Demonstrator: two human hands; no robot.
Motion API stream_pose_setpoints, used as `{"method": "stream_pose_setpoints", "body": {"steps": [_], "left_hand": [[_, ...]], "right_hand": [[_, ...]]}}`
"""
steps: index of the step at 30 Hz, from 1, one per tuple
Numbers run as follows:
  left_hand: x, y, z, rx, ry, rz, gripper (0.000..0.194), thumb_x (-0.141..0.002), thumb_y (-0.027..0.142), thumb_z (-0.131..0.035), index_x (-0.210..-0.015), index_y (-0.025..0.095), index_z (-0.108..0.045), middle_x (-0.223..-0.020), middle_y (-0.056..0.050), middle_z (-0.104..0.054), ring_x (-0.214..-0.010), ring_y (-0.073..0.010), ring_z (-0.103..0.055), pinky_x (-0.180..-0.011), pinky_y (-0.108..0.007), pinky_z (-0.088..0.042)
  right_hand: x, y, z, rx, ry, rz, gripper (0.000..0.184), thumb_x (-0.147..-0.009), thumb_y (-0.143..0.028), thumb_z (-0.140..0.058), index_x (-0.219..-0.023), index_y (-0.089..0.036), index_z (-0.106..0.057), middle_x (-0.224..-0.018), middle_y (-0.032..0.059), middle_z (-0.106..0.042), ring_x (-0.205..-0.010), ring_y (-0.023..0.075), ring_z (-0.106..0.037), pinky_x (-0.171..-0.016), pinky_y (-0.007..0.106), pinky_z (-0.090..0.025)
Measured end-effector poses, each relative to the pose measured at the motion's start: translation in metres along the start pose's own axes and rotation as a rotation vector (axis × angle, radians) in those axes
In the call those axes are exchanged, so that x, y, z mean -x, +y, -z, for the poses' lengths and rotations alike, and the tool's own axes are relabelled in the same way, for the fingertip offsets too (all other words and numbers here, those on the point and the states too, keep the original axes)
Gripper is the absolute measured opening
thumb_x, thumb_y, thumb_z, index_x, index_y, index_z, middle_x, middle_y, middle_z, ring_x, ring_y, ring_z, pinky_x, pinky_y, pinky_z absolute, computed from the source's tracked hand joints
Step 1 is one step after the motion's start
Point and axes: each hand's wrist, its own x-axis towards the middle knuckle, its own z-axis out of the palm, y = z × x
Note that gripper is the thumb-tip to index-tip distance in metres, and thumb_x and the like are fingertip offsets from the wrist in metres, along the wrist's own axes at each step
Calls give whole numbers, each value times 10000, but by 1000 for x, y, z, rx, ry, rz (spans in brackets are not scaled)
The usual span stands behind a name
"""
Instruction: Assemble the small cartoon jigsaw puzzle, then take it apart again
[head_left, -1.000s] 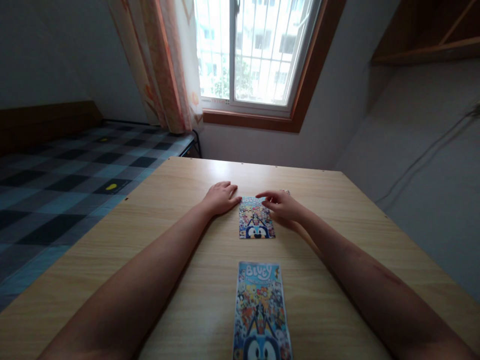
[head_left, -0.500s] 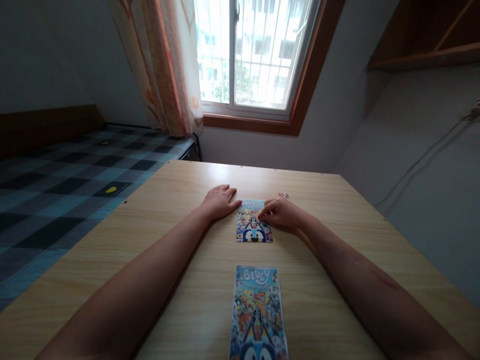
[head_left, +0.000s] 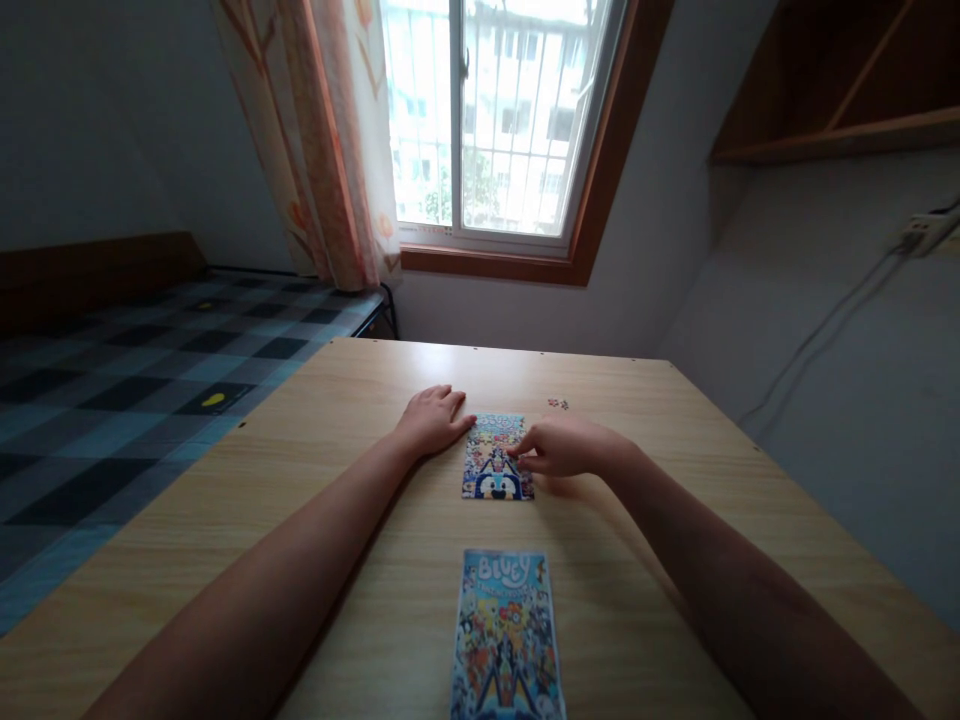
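Note:
A small jigsaw puzzle [head_left: 498, 486] with a colourful cartoon picture and a blue dog face lies flat on the wooden table. My left hand [head_left: 433, 420] rests palm down at its left side, fingers stretched out, the thumb at the puzzle's upper left edge. From the right, my right hand [head_left: 562, 445] reaches over the puzzle with its thumb and index finger close together at the middle of the picture. Whatever may be between those fingertips is too small to make out. Just beyond this hand lie a few loose jigsaw pieces [head_left: 558, 403].
Nearer to me lies a printed picture sheet [head_left: 506, 630] lettered "Bluey". The wooden table [head_left: 360, 420] borders a bed with a checked cover [head_left: 150, 380] on the left. A window [head_left: 510, 120] and a curtain [head_left: 330, 150] are behind, a wall shelf [head_left: 840, 140] at upper right.
The camera view has shifted slightly, so the whole scene sits lower and further left. My right hand's index finger points further out over the puzzle; my left hand stays at its edge.

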Motion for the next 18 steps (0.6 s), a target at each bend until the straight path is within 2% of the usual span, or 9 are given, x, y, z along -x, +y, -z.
{"method": "stream_pose_setpoints", "body": {"steps": [5, 9, 10, 11, 14, 16, 18], "left_hand": [[2, 3, 5, -6, -17, 4, 624, -934, 628, -419, -1373, 213, -573, -1493, -142, -519, -1383, -304, -463, -1136, -419, -345], [3, 2, 6, -3, -19, -2, 645, -934, 630, -415, -1384, 194, -567, -1495, -159, -513, -1388, -316, -459, -1135, -437, -346], [2, 2, 6, 0, -13, -3, 641, -932, 630, -419, -1380, 196, -568, -1494, -158, -515, -1387, -316, -459, -1134, -438, -346], [2, 2, 5, 2, -9, -4, 635, -930, 631, -423, -1372, 200, -573, -1491, -155, -518, -1383, -316, -463, -1132, -437, -348], [1, 1, 3, 14, -4, -13, 603, -929, 628, -433, -1333, 211, -596, -1472, -144, -536, -1364, -318, -476, -1125, -431, -351], [1, 2, 3, 28, -10, -12, 590, -926, 626, -440, -1317, 215, -604, -1464, -135, -540, -1362, -325, -471, -1125, -428, -344], [0, 4, 3, 41, -27, -5, 604, -921, 634, -447, -1334, 216, -591, -1477, -126, -525, -1371, -326, -453, -1133, -420, -328]], "right_hand": [[9, -10, 1, -3, -89, -106, 531, -742, -255, -703, -1269, -324, -718, -950, 70, -787, -665, 172, -620, -599, 296, -374], [12, -5, 9, -172, -246, -136, 655, -765, -225, -653, -1414, -293, -602, -671, 13, -729, -525, 143, -567, -568, 281, -395], [11, 0, 11, -190, -238, -139, 646, -778, -211, -633, -1418, -291, -597, -633, 2, -709, -512, 141, -557, -570, 281, -401], [10, 7, 13, -183, -181, -147, 622, -789, -196, -616, -1403, -293, -612, -640, 1, -706, -525, 144, -560, -586, 284, -410], [7, 36, 10, -48, 200, -230, 498, -820, -178, -591, -1297, -281, -695, -816, 43, -748, -685, 184, -611, -694, 315, -455], [5, 60, -2, 25, 400, -312, 434, -866, -202, -563, -1275, -231, -705, -924, 82, -755, -835, 229, -639, -799, 354, -489], [6, 82, -19, 111, 535, -321, 388, -898, -233, -546, -1243, -195, -720, -1114, 124, -728, -1066, 273, -609, -959, 404, -473]]}}
